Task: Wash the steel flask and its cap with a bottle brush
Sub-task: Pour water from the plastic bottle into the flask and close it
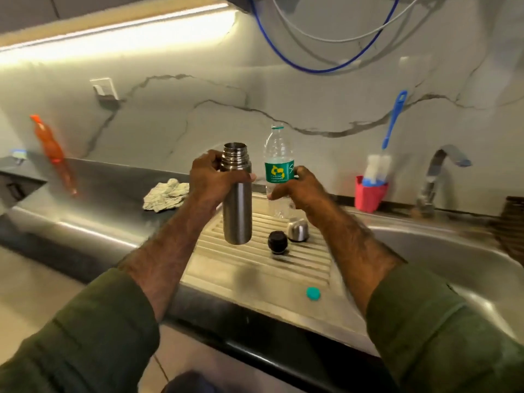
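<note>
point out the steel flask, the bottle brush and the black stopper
steel flask (pixel 237 211), head view, on its bare lower body
bottle brush (pixel 392 124), head view, on its blue handle
black stopper (pixel 277 241), head view, on its top

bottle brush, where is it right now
In the head view the bottle brush stands bristles-down in the red cup at the back right of the counter, between the plastic bottle and the tap.

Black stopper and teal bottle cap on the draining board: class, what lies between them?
Head view: only bare ribbed draining board lies between the black stopper and the teal bottle cap.
</note>
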`<state>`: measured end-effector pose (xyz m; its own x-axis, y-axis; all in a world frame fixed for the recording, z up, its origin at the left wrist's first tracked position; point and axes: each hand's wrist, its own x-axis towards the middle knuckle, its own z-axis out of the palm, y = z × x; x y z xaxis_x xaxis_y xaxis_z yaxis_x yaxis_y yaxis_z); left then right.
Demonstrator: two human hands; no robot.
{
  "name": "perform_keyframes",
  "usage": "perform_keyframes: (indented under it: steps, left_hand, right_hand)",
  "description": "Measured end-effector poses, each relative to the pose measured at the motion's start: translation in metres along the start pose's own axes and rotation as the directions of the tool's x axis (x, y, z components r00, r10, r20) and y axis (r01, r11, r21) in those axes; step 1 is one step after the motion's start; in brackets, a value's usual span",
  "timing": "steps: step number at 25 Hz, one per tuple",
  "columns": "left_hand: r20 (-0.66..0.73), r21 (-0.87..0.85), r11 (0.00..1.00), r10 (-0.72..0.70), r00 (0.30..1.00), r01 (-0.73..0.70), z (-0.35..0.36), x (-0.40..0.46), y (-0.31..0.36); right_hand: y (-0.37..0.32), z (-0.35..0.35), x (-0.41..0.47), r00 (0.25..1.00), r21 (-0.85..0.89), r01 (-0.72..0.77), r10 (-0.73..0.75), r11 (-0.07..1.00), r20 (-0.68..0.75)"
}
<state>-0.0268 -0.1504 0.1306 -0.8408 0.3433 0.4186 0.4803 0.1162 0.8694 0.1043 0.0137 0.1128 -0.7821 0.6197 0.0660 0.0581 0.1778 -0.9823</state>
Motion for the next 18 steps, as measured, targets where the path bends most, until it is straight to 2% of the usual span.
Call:
perform_keyframes:
  steps: [6, 13, 18]
  left_hand:
    - [-0.054, 0.04, 0.996, -0.073, 0.996, 0.075, -0.057, -0.004, -0.052]
    - [-0.078, -0.006, 0.994, -0.111, 0.991, 0.111, -0.064, -0.009, -0.077]
    - [-0.065, -0.009, 0.996, -0.085, 0.994, 0.085, -0.062, -0.011, -0.085]
  right_hand:
    - [0.013, 0.068, 0.007, 0.991, -0.033, -0.011, 0.015, 0.999, 0.134]
    - [0.022, 0.075, 0.015, 0.989, -0.06, -0.024, 0.032, 0.998, 0.141]
    - [0.026, 0.07, 0.018, 0.99, -0.057, -0.023, 0.03, 0.998, 0.135]
